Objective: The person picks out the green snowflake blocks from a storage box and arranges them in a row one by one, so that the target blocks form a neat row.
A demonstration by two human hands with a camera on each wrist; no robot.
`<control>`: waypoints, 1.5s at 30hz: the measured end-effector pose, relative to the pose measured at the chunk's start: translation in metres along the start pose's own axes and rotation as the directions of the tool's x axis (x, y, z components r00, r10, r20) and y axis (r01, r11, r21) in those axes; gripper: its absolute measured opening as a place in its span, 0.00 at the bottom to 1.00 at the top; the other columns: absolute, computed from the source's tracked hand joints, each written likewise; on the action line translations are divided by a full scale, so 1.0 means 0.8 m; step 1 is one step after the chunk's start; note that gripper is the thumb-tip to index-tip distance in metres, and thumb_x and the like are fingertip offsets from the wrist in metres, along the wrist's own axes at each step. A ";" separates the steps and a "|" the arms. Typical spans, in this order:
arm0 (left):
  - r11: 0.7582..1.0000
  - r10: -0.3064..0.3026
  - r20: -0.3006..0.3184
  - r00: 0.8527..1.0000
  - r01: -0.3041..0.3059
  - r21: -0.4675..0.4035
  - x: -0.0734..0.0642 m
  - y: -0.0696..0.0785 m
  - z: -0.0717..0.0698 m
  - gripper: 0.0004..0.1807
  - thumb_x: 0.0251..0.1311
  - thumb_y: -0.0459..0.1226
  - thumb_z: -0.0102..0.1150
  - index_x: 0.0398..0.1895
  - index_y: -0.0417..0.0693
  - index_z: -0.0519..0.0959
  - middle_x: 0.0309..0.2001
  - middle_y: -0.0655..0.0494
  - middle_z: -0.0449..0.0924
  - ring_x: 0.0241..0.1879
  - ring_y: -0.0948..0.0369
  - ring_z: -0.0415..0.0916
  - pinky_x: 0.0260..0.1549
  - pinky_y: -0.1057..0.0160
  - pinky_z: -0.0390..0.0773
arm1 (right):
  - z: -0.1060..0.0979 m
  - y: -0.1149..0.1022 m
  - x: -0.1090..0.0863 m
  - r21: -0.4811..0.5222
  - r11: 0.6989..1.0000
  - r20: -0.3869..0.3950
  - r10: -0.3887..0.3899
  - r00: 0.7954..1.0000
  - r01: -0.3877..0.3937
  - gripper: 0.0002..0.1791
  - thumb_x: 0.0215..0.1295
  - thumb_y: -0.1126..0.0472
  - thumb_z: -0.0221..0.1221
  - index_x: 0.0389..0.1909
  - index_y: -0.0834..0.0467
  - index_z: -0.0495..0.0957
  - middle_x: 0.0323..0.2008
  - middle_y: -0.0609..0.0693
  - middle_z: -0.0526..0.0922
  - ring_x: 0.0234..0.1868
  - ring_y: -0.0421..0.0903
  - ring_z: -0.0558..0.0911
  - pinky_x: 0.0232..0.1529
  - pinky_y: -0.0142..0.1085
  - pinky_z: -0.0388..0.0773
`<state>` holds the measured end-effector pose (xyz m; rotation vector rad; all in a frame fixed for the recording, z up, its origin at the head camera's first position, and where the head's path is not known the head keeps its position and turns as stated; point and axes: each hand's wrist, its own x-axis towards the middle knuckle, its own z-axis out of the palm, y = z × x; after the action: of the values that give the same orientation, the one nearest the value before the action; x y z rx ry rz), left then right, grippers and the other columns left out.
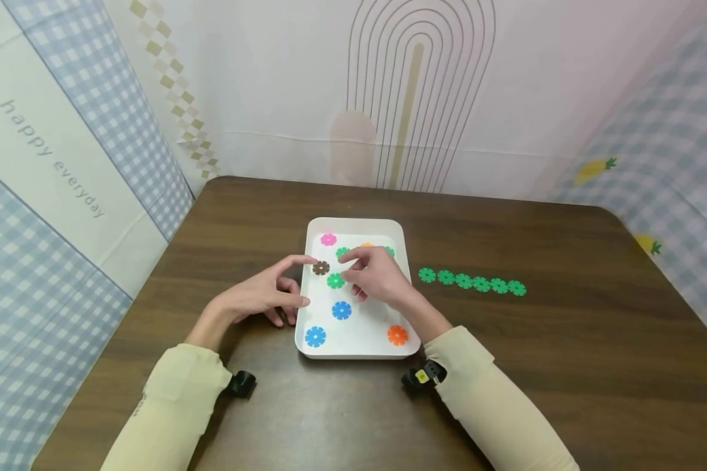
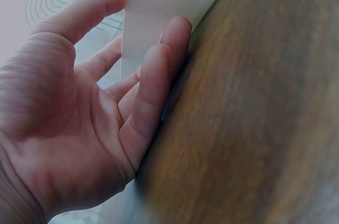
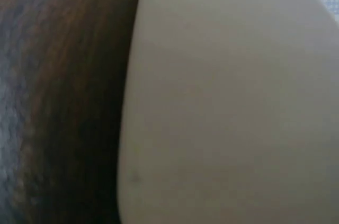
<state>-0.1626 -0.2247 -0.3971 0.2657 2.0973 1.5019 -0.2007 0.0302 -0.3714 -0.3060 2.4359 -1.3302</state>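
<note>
A white tray [image 1: 365, 350] lies on the table with several notched plastic discs in it. My left hand [image 1: 265, 291] is at its left side, index finger reaching over the rim beside a brown disc [image 1: 321, 267], thumb at the rim. In the left wrist view its lower fingers lie along the tray's outer wall [image 2: 159, 7]. Over the tray's middle, my right hand [image 1: 377, 275] has thumb and index finger apart, the thumb tip right at a green disc [image 1: 335, 280]. Another green disc [image 1: 342, 252] shows near the index fingertip. The right wrist view shows only the tray wall [image 3: 228, 102] and table.
Blue discs [image 1: 342, 310] and an orange disc [image 1: 397, 335] lie in the tray's near part, a pink disc [image 1: 328, 239] at its far left. Right of the tray, several green discs [image 1: 463, 280] form a row on the brown table [image 1: 565, 353]. A printed curtain [image 1: 271, 78] hangs behind.
</note>
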 end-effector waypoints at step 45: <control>1.000 -0.005 -0.003 1.000 0.005 -0.011 0.000 0.001 0.001 0.44 0.68 0.40 0.70 0.81 0.62 0.56 0.33 0.50 0.80 0.29 0.53 0.85 0.26 0.58 0.84 | 0.027 0.007 0.016 -0.325 0.944 0.007 -0.060 0.998 0.059 0.16 0.63 0.60 0.75 0.51 0.54 0.85 0.40 0.51 0.83 0.41 0.48 0.79 0.42 0.38 0.77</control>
<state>-0.1622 -0.2235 -0.3967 0.2545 2.0898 1.5116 -0.2037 0.0121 -0.3891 -0.4633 2.6638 -0.9442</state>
